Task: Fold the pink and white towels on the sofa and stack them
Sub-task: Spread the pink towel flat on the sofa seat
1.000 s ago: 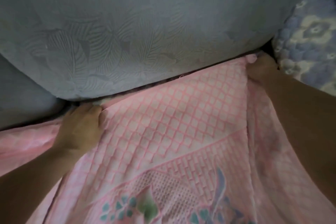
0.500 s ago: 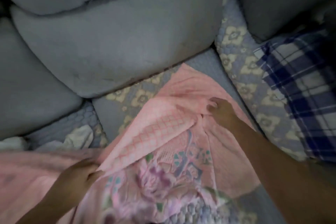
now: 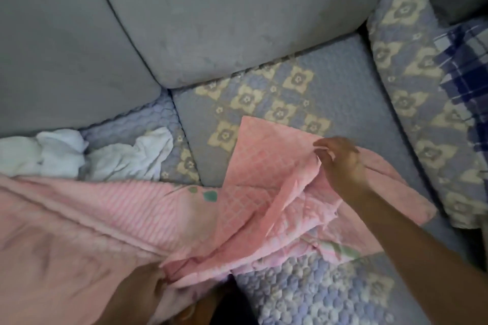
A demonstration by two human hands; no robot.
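The pink towel lies half spread over the sofa seat in front of me, rumpled through its middle, with one flat corner laid out toward the back cushions and a printed patch of green and teal showing near its centre. My right hand pinches a raised edge of it between thumb and fingers, lifting that fold just above the seat. My left hand is low at the near edge, its fingers curled into a bunch of the same towel where the cloth gathers into creases. The white towel sits crumpled in a heap on the seat to the left, just beyond the pink one and up against the foot of the back cushions. The seat wears a quilted grey-blue cover with cream flower shapes. At the far right a blue and white checked cloth lies on the sofa, well apart from both towels.
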